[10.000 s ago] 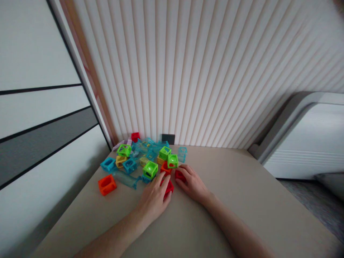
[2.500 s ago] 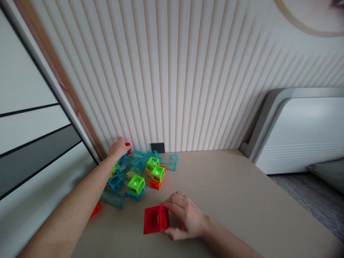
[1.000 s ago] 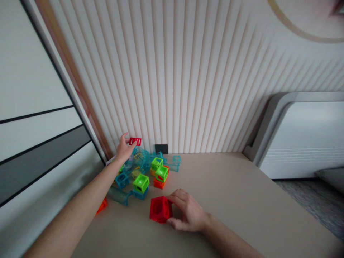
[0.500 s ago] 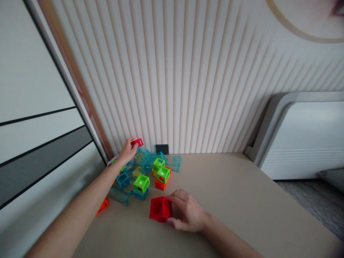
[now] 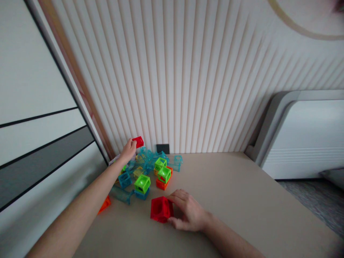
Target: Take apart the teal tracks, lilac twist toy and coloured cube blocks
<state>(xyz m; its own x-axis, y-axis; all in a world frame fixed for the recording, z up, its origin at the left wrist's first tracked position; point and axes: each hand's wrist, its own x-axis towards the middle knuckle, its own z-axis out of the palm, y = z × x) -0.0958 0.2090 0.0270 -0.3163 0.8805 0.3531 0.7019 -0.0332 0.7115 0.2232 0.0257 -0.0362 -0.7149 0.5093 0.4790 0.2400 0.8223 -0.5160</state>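
My left hand [image 5: 129, 149] reaches to the back of a pile of plastic blocks and pinches a small red block [image 5: 138, 141], held just above the pile near the ribbed wall. My right hand [image 5: 186, 211] rests on the beige table [image 5: 236, 200] and grips the right side of a larger red block assembly [image 5: 160, 209] standing in front of the pile. The pile holds green hollow cubes [image 5: 142, 183], orange pieces [image 5: 161, 184] and clear teal tube pieces [image 5: 122, 194].
An orange block [image 5: 104, 205] lies at the table's left edge beside my left forearm. A dark wall plate [image 5: 162, 148] sits behind the pile. A white cabinet with a grey frame [image 5: 301, 136] stands to the right, a panelled wall to the left.
My left hand has picked the small red block off the back of the pile and turned it over. My right hand and the red assembly have stayed put for the last second.
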